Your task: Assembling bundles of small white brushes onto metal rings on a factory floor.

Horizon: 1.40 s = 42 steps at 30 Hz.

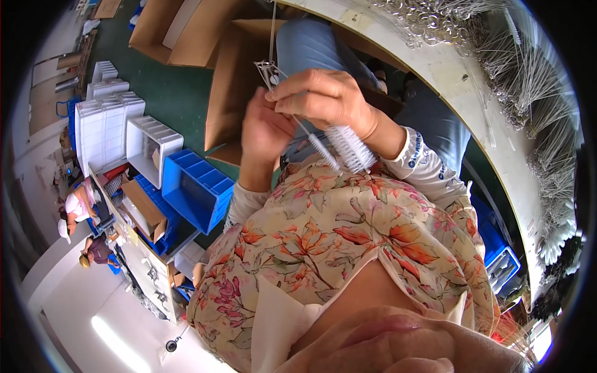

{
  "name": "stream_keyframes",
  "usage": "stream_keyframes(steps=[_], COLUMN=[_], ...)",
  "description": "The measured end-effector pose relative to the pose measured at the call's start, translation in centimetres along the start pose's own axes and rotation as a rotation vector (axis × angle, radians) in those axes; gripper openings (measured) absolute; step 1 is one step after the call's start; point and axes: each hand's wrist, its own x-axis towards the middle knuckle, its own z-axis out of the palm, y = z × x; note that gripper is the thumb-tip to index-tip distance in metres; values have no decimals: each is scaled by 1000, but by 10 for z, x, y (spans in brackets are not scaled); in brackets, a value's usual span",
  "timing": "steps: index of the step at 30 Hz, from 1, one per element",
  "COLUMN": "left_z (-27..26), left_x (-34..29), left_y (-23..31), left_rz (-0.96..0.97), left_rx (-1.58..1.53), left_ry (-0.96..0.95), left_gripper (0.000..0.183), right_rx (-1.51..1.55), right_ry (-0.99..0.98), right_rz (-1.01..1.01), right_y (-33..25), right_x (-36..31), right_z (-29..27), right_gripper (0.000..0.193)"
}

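Note:
Over my lap, my right hand (329,99) pinches the thin wire of a narrow white-bristled tube brush (323,150). Beside it, below the same hand, hangs a thicker white bottle brush (351,149); its wire is hidden behind my fingers. Close against the right fingertips, my left hand (267,127) has its fingers curled in, and what they grip is not visible. Just above both hands is a small bent-metal piece (267,73), hanging on a thin line.
A pale worktop (460,74) curves along the right, heaped with wire-handled brushes (528,81) and metal rings (423,22). Open cardboard boxes (233,81) stand ahead and left. Further left are a blue crate (199,189), white crates (109,127) and two people at another table.

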Motion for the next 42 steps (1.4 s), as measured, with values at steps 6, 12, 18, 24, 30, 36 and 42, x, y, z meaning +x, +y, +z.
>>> stream_keyframes(steps=[6, 12, 18, 24, 30, 36, 42], left_z=[19, 36, 120, 123, 171, 179, 186], left_x=[6, 9, -56, -67, -46, -40, -18], left_y=[35, 89, 159, 233, 150, 91, 35], left_rz=[147, 278, 769, 329, 70, -145, -67], left_rx=[388, 657, 1539, 2333, 2416, 2303, 2242], left_ry=[164, 24, 427, 379, 619, 91, -315], left_gripper=[15, 8, 12, 10, 13, 8, 9], right_rx=[-137, -211, -504, -927, -1358, -1390, -1501], right_ry=[-172, -249, -170, 189, 219, 184, 95], right_rz=[-239, -203, -14, 502, 929, 969, 869], right_y=[-5, -3, -3, -18, -40, -28, -26], right_x=[-4, -4, -13, -59, -54, -64, -71], right_z=[15, 11, -31, -132, -179, -185, -198], right_gripper=[19, 27, 28, 17, 7, 7, 12])
